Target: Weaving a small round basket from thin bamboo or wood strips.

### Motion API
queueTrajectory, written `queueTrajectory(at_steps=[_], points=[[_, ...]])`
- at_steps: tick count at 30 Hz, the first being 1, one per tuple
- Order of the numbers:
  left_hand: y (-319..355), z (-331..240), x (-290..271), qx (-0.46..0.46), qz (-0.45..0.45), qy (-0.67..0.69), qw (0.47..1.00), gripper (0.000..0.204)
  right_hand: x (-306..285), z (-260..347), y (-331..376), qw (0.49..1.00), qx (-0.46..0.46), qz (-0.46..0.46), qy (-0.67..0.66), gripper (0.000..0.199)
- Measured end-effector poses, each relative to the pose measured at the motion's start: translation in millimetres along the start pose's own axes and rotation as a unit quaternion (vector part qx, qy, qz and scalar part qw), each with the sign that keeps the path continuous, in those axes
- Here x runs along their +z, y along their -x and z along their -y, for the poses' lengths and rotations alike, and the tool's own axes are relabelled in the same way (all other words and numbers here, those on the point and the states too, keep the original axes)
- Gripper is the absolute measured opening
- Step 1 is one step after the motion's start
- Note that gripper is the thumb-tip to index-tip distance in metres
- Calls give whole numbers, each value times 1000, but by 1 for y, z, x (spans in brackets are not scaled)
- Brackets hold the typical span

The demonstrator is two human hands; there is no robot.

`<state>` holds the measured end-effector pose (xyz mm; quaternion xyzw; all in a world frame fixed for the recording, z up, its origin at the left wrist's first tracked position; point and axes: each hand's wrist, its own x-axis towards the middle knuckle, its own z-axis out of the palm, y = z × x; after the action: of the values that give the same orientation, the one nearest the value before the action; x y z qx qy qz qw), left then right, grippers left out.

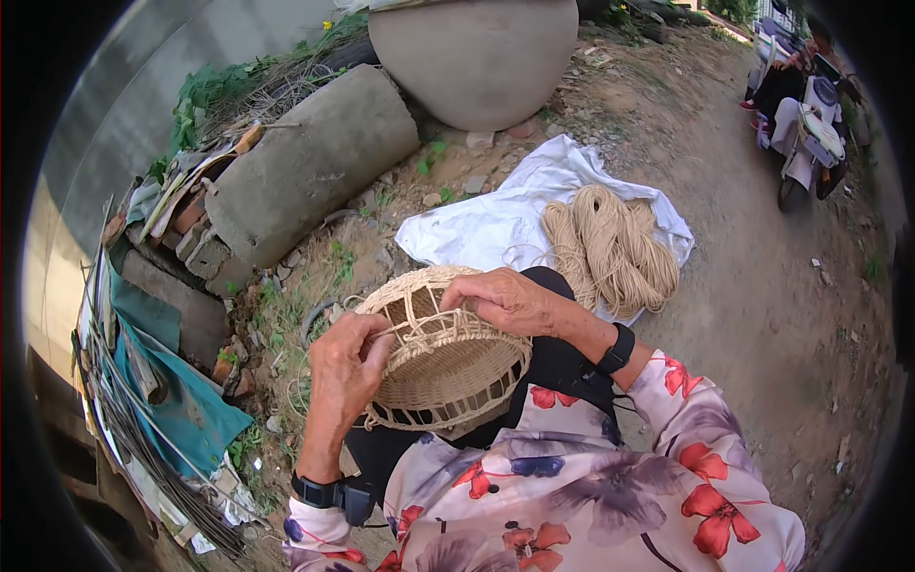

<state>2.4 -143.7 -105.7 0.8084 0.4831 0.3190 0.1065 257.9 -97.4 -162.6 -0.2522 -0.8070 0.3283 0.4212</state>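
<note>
At frame centre, the left hand (345,367) pinches a cord (408,322) on a woven basket (446,362). The right hand (503,299) grips its rim. Twine (610,246) lies upper right.

Woven fibre, cloth and rough concrete outdoors

The basket (448,367) is showing matt, ribbed tan cord weave; the rope hanks (610,250) at centre right are lying coarse and dull on a smooth white cloth sheet (496,224). The concrete cylinder (310,162) at upper left is looking grey, gritty and unpolished.
</note>
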Motion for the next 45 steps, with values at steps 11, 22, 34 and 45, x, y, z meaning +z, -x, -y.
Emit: queueTrajectory(at_steps=[11,22,34,45], points=[[5,17,-10,4,52,72,996,8,-7,12,-10,997,44,54,-45,34],[15,6,-6,18,102,1,995,6,-21,17,-48,955,122,271,4,42],[35,27,11,-5,-34,73,997,8,-31,8,0,974,178,81,-113,25],[30,23,22,22,-31,55,998,7,-19,9,27,995,57,-62,54,19]])
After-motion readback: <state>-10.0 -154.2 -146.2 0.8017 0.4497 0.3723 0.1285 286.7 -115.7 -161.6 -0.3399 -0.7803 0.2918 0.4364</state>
